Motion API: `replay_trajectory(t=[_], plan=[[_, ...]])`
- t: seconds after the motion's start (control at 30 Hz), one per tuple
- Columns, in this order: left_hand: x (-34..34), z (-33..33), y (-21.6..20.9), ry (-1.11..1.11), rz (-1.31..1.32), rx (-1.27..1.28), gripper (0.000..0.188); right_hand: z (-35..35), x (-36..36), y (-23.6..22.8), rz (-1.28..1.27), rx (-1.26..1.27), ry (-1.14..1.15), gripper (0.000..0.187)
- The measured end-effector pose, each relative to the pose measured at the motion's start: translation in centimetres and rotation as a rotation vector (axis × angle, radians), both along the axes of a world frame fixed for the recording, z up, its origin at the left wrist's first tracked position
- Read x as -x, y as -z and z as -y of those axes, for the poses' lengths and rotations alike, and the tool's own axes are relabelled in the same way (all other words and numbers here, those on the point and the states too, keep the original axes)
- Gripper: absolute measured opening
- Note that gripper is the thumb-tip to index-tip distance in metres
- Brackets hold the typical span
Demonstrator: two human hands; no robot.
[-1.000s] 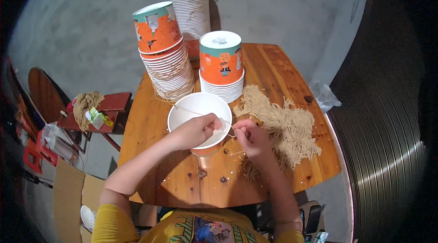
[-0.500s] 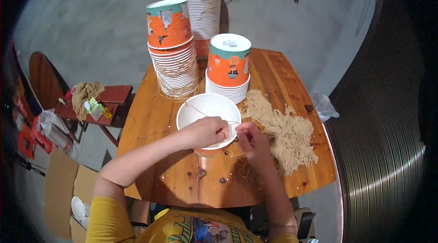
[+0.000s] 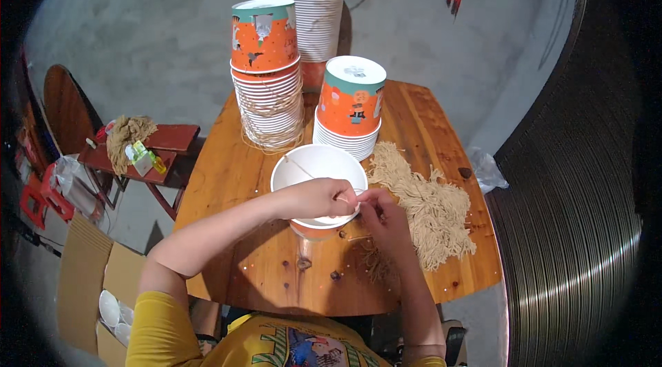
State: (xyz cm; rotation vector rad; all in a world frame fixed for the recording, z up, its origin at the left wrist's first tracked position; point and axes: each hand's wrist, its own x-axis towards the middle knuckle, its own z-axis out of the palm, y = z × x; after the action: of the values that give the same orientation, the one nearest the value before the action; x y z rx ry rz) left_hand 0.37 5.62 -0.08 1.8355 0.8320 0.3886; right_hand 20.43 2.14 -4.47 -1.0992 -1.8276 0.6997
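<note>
A white-lined paper bucket (image 3: 324,157) stands upright, mouth up, before me on the wooden table. A thin beige string (image 3: 301,168) runs from its far left rim down across the inside toward my hands. My left hand (image 3: 324,198) reaches over the mouth, fingers closed in a pinch on the string at the right rim. Close against it, my right hand (image 3: 383,215) pinches at the same spot with thumb and forefinger. The string between the fingertips is too fine to make out fully. Right of the bucket lies a heap of beige strings (image 3: 431,208).
Behind the bucket rise upside-down stacks of orange-and-green paper buckets (image 3: 348,108), the left stack (image 3: 269,105) strung with loose strings. A taller white stack (image 3: 314,15) stands farther back. Left are a red bench (image 3: 176,138) and an open cardboard box (image 3: 83,277); a ribbed dark shutter (image 3: 579,250) is right.
My left hand has lifted out of the bucket's mouth to the right rim, and its fingertips have met those of my right hand. The view has shifted slightly.
</note>
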Motion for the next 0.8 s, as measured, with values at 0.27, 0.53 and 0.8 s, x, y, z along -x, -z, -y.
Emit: replay_trajectory(t=[0.27,0.53,0.8], plan=[[0.8,0.4,-0.4,-0.15,-0.198,-0.697,0.019,0.1,-0.2,-1.6,0.279,-0.062,0.01,0.016],[0.8,0.7,-1.1,-0.247,0.088,-0.147,0.016,0.0,0.2,-2.5,0.263,-0.052,-0.028,0.018],[0.2,1.3,-0.5,-0.427,0.379,0.461,0.02,-0.3,0.4,-1.4,0.112,0.048,0.068,0.017]])
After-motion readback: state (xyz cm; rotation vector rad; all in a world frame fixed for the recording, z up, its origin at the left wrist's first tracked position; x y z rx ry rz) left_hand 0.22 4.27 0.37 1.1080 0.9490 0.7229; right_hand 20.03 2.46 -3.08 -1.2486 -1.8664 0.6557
